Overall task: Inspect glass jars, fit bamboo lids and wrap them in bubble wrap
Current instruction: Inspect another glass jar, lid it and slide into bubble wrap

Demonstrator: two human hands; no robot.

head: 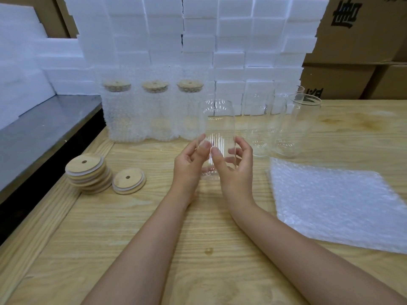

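A clear glass jar (217,122) without a lid stands upright above the middle of the wooden table, held between both hands. My left hand (189,164) grips its lower left side and my right hand (236,166) grips its lower right side, thumbs on the near wall. A stack of bamboo lids (88,172) lies at the left, with a single bamboo lid (128,181) next to it. A bubble wrap sheet (334,201) lies flat at the right. Bare glass jars (295,126) stand behind the sheet.
Three wrapped jars with bamboo lids (154,111) stand in a row at the back left. Behind them rises a wall of white foam blocks (198,40). Cardboard boxes (363,40) are stacked at the back right. A grey metal surface (44,128) borders the table's left.
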